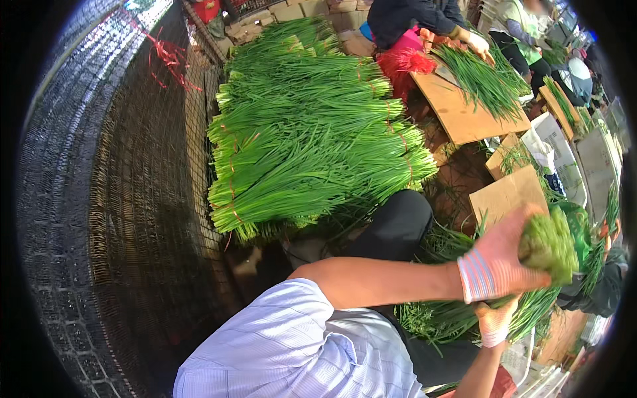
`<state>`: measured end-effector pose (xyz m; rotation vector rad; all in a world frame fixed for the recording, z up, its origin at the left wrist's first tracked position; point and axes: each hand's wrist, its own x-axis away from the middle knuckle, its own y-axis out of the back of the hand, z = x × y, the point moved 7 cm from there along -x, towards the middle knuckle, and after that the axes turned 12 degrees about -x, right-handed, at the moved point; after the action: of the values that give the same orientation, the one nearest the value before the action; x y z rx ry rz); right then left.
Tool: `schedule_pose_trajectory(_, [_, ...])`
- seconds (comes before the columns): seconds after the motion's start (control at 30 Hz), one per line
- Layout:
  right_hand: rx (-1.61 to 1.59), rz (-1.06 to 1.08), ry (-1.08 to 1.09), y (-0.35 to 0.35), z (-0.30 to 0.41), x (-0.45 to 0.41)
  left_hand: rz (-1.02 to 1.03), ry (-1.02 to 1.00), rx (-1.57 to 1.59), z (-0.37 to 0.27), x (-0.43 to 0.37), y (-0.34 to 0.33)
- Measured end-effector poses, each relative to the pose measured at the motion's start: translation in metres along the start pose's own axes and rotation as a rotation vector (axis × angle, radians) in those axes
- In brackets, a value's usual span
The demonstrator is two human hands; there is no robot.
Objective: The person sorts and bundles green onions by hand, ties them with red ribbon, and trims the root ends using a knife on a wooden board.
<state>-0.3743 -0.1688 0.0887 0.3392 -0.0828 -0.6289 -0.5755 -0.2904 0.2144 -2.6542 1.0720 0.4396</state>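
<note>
My left hand (505, 261), in a white knit glove with an orange palm, grips a bundle of garlic chives (550, 246) near its pale cut ends. Those ends face right and are blurred. Just below, my right hand (496, 321), gloved alike, closes around the green part of the bundle; its fingertips are partly hidden. Loose garlic chives (438, 318) lie across my lap under both hands. To the left, a big stack of tied garlic chive bundles (318, 134) rises beyond my knee (398, 219), bound with thin red ties.
Black mesh netting (149, 199) hangs along the left. A co-worker (413, 20) handles chives on a wooden board (448, 107) beside red tie strands (405, 64). A cardboard piece (512, 196) and a white crate (560, 149) stand at the right. More people work at the far right.
</note>
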Motion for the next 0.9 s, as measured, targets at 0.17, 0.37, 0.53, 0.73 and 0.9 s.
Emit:
schedule_pose_trajectory(0.17, [-0.025, -0.204, 0.163, -0.015, 0.050, -0.010, 0.144, -0.125, 0.033, -0.015, 0.010, -0.001])
schedule_pose_trajectory(0.37, [0.005, -0.276, 0.459, -0.052, 0.154, -0.056, 0.146, -0.198, -0.189, 0.013, 0.010, 0.039])
schedule_pose_trajectory(0.53, [0.074, -0.296, 0.301, -0.053, 0.189, -0.074, 0.253, -0.002, -0.052, 0.038, 0.000, 0.043])
schedule_pose_trajectory(0.73, [-0.134, -0.168, 0.328, -0.094, 0.247, -0.116, 0.134, -0.096, 0.032, 0.049, -0.018, 0.063])
schedule_pose_trajectory(0.9, [-0.387, -0.082, 0.449, -0.107, 0.285, -0.148, -0.030, -0.314, -0.063, -0.024, -0.088, 0.122])
